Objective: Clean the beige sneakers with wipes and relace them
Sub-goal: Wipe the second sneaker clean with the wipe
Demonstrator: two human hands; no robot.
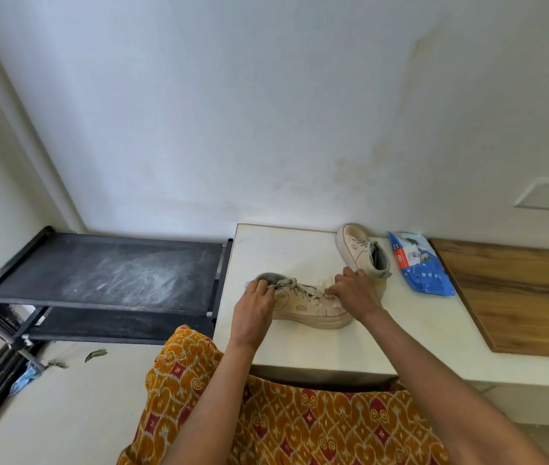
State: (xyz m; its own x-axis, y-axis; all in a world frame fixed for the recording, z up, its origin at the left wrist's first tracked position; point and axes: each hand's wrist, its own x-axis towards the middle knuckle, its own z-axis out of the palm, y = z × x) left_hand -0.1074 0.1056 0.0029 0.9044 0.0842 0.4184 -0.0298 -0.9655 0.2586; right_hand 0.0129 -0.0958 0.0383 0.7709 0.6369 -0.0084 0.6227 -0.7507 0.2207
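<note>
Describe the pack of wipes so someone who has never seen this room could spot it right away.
Start at the white counter against the wall, where two beige sneakers sit. Just right of the far sneaker, the one lying on its side, and left of the wooden board, lies the wipes pack. It is a flat, crinkled blue plastic packet with a red patch, the only blue thing on the counter.

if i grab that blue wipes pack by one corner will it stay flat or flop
The blue wipes pack looks like a soft film pouch with a crinkled surface, so it would probably sag. It lies flat on the white counter, so rolling seems unlikely. The glossy film may be a bit slippery.
</note>
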